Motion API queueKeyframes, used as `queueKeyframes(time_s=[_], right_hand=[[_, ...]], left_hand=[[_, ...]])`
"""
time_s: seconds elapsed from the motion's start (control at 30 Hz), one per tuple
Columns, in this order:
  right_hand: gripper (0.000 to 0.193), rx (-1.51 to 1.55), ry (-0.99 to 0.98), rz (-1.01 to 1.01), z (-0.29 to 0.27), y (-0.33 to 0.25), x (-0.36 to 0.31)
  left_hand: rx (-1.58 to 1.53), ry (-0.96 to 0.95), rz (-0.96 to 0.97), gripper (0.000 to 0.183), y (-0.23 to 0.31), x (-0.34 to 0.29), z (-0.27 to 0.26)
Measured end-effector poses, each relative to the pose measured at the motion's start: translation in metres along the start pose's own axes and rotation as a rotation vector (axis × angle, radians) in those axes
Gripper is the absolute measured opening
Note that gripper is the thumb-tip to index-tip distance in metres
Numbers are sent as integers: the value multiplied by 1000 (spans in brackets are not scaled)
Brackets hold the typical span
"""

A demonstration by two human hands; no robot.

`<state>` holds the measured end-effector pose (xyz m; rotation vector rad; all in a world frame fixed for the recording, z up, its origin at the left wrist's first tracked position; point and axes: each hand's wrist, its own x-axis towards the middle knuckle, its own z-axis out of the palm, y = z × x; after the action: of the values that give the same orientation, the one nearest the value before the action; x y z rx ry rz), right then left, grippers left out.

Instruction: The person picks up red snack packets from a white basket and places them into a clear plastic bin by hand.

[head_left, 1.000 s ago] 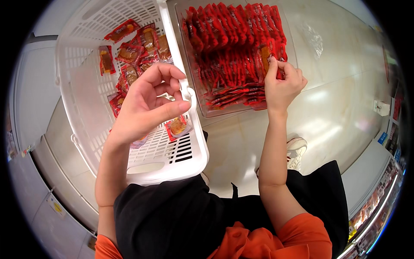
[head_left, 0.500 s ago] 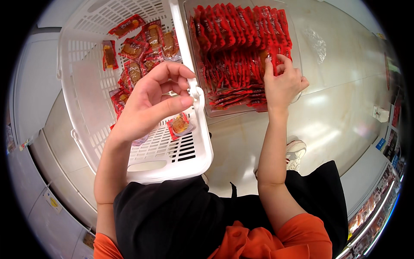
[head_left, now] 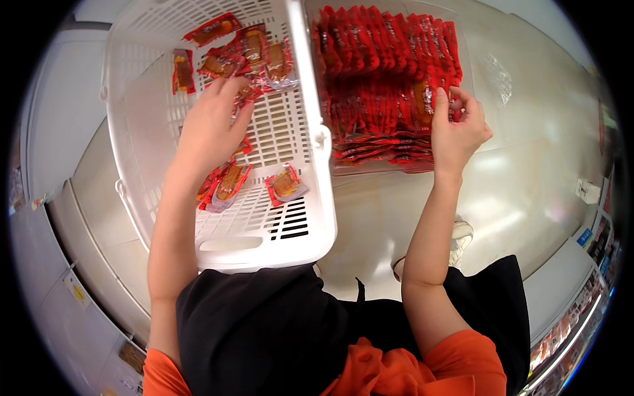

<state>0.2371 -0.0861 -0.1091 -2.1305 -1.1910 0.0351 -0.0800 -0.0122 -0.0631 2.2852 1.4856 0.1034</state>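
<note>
Packets (head_left: 232, 66) of red-wrapped snack lie just ahead of the left hand (head_left: 210, 125) inside the white basket (head_left: 310, 218), its fingers seemingly loosely spread over them, while the right hand (head_left: 456, 129) pinches a packet in the packed tray (head_left: 389, 72)

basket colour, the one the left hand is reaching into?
White basket, slotted plastic; the head view shows it clearly.

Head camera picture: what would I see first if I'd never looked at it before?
The tight rows of red snack packets in a clear tray at top centre, with the right hand touching their right edge. Left of them, a white slotted basket holds a few loose packets, and the left hand reaches into it.
</note>
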Motion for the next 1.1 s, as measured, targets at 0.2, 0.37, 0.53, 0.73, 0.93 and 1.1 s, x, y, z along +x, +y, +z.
queueKeyframes(time_s=[0.2, 0.37, 0.53, 0.73, 0.93, 1.1], right_hand=[[18, 37, -33, 5, 0, -7, -2], [18, 45, -25, -15, -2, -9, -4], [17, 49, -28, -28, -4, -12, -4], [16, 41, -42, -20, -7, -14, -5], [17, 82, -11, -57, -4, -18, -6], [16, 134, 2, -49, -5, -21, -3]], left_hand=[[175, -549, 39, 61, -55, -25, 59], [70, -1136, -207, 81, 5, -11, 58], [9, -1243, -241, 96, 15, -23, 67], [-371, -1095, -185, 87, 2, -23, 76], [-697, -718, -425, 82, -11, -30, 94], [-430, -479, -259, 58, -21, -9, 68]])
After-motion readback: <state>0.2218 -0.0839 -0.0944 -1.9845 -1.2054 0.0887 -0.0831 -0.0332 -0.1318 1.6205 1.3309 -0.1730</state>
